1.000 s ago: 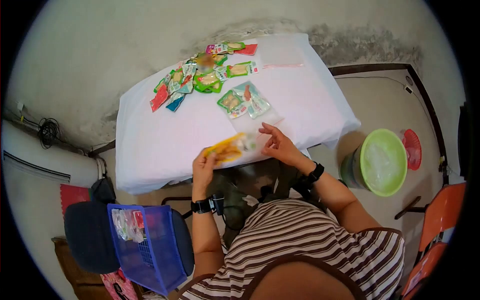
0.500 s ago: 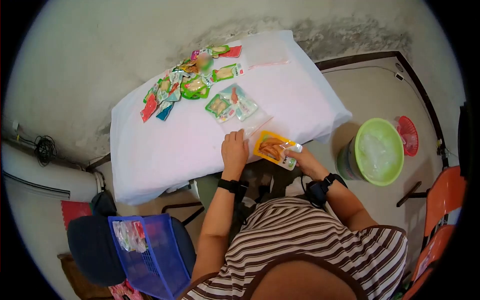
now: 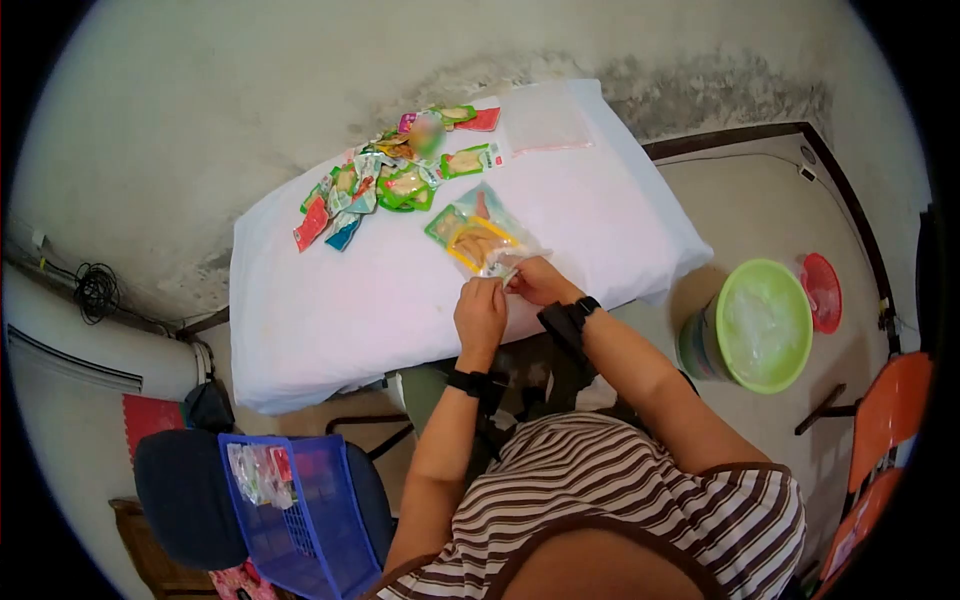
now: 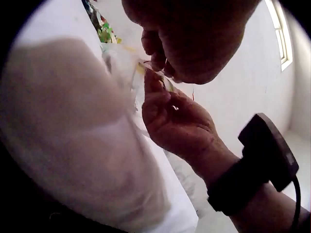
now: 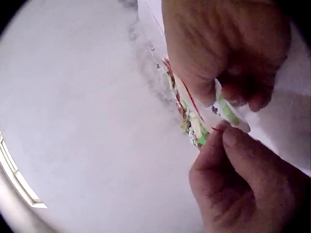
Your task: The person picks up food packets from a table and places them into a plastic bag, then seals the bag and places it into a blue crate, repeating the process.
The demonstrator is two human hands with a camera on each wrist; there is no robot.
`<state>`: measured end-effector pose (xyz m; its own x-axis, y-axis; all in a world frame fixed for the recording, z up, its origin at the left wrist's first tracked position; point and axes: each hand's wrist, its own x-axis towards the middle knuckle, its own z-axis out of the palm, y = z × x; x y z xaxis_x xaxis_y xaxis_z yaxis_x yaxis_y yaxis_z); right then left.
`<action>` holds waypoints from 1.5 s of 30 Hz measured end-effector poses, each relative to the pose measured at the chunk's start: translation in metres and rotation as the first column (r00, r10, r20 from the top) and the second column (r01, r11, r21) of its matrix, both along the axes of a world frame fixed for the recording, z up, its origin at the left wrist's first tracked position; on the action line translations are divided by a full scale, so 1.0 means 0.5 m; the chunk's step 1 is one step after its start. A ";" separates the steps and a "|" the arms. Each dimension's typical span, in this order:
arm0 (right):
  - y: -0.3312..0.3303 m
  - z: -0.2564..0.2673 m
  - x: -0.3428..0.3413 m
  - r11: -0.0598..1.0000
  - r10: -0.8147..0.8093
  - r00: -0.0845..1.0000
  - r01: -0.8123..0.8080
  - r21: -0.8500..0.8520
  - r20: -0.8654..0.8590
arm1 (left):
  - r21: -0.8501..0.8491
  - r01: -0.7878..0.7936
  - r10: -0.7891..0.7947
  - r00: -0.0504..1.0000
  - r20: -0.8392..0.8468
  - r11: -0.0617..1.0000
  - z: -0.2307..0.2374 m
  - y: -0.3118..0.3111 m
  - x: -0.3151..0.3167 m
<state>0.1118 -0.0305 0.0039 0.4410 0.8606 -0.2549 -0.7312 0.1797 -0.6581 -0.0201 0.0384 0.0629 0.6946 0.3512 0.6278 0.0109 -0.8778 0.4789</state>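
A yellow-edged food packet (image 3: 478, 243) lies over the green packet (image 3: 440, 226) at the clear zip bag (image 3: 527, 243); whether it is inside the bag is unclear. My left hand (image 3: 481, 318) is at the near edge, and in the right wrist view its thumb and forefinger (image 5: 243, 179) pinch the bag's red-lined edge. Beside it, my right hand (image 3: 542, 283) holds the yellow-edged packet's near end; in the right wrist view a pale green end (image 5: 231, 112) shows beneath its curled fingers. The left wrist view shows both hands close together, their fingertips partly hidden.
A pile of colourful packets (image 3: 405, 185) lies at the table's back left. Another clear bag (image 3: 548, 120) lies at the back. A green bucket (image 3: 765, 325) and red basket (image 3: 822, 292) stand right, a blue crate (image 3: 305, 510) lower left, orange chairs (image 3: 890, 410) lower right.
The yellow-edged packet passed from my left hand to my right, then moved forward and left onto the bag. My left hand let go of it and took the bag's edge.
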 end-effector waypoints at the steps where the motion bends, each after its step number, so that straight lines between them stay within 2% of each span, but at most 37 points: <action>1: 0.012 0.035 -0.006 1.000 0.001 1.000 -0.001 0.001 0.004 | -0.021 0.006 -0.006 1.000 0.013 1.000 0.005 -0.001 -0.001; 3: 0.026 0.090 -0.018 0.984 -0.127 0.992 0.128 -0.122 0.020 | -0.033 0.007 -0.006 1.000 0.024 0.999 0.000 0.001 0.001; 7: 0.038 0.047 -0.001 0.978 -0.130 0.991 0.132 -0.162 0.023 | -0.077 0.002 0.000 1.000 0.027 0.997 -0.010 0.007 0.003; 9: 0.035 0.015 -0.015 0.948 -0.314 0.948 0.316 0.038 -0.046 | -0.091 0.009 -0.007 1.000 0.026 0.996 -0.015 0.007 0.003; 12: 0.043 -0.006 -0.028 0.916 -0.399 0.914 0.401 0.015 -0.069 | -0.112 0.018 -0.013 0.999 0.039 0.994 -0.019 0.007 0.005; 16: 0.070 0.002 -0.022 0.943 -0.323 0.943 0.328 0.058 -0.078 | -0.160 0.027 -0.023 0.999 0.026 0.987 -0.021 0.004 0.007; 18: 0.102 0.013 -0.015 0.904 -0.411 0.903 0.387 -0.184 -0.123 | -0.157 0.031 -0.027 0.999 0.027 0.987 -0.021 0.003 0.006; 22: 0.110 0.035 -0.016 0.939 -0.335 0.928 0.314 -0.141 -0.161 | -0.136 0.022 -0.017 0.999 0.034 0.991 -0.021 0.008 0.005; 24: 0.087 0.041 -0.031 0.980 -0.197 0.974 0.192 -0.050 -0.116 | -0.127 0.023 -0.018 0.999 0.038 0.992 -0.024 0.011 0.006; 28: 0.036 0.010 -0.052 0.977 -0.204 0.950 0.214 0.016 -0.237 | -0.115 0.042 -0.040 0.999 0.012 0.992 -0.031 0.016 0.003; 30: -0.015 0.000 -0.066 0.992 -0.121 0.993 0.121 0.041 -0.006 | -0.123 0.062 -0.062 0.998 0.005 0.990 -0.026 0.018 -0.003; 31: -0.044 0.022 -0.072 0.992 -0.120 0.993 0.120 0.042 -0.006 | -0.131 0.084 -0.085 0.996 -0.002 0.988 -0.023 0.021 -0.004; 33: -0.103 0.091 -0.085 0.953 -0.060 0.915 0.172 -0.250 0.399 | -0.161 0.089 -0.090 0.996 0.001 0.983 -0.026 0.040 -0.008; 34: -0.123 0.081 -0.076 0.954 -0.061 0.915 0.171 -0.247 0.399 | -0.192 0.093 -0.094 0.996 0.005 0.977 -0.026 0.054 -0.009; 35: -0.145 0.068 -0.063 0.929 -0.100 0.852 0.265 -0.259 0.514 | -0.189 0.093 -0.094 0.996 0.004 0.978 -0.025 0.075 -0.006; 36: -0.161 0.055 -0.050 0.897 -0.131 0.773 0.359 -0.258 0.620 | -0.248 0.016 -0.022 1.000 -0.019 0.969 -0.021 0.102 0.002; 37: -0.171 0.044 -0.039 0.897 -0.135 0.775 0.361 -0.256 0.618 | -0.305 -0.060 0.048 0.998 -0.047 0.951 -0.012 0.132 0.013; 39: -0.189 0.018 -0.016 0.829 -0.337 0.686 0.540 -0.141 0.645 | -0.280 -0.127 0.101 0.989 -0.104 0.951 0.011 0.196 0.048; 40: -0.193 -0.019 -0.001 0.824 -0.404 0.712 0.556 -0.109 0.575 | -0.118 -0.155 0.136 0.978 -0.158 0.981 0.016 0.231 0.065; 41: -0.196 -0.024 0.000 0.820 -0.408 0.712 0.561 -0.114 0.571 | 0.048 -0.170 0.176 0.963 -0.203 0.984 0.013 0.265 0.082; 42: -0.199 -0.027 0.000 0.811 -0.410 0.728 0.567 -0.146 0.550 | 0.046 -0.162 0.169 0.963 -0.209 0.986 0.005 0.295 0.101; 44: -0.201 -0.023 0.004 0.799 -0.415 0.741 0.575 -0.179 0.528 | 0.363 -0.111 0.226 0.929 -0.292 0.925 -0.015 0.346 0.139; 45: -0.201 -0.016 0.003 0.797 -0.408 0.742 0.574 -0.187 0.532 | 0.363 -0.107 0.222 0.930 -0.293 0.926 -0.016 0.361 0.152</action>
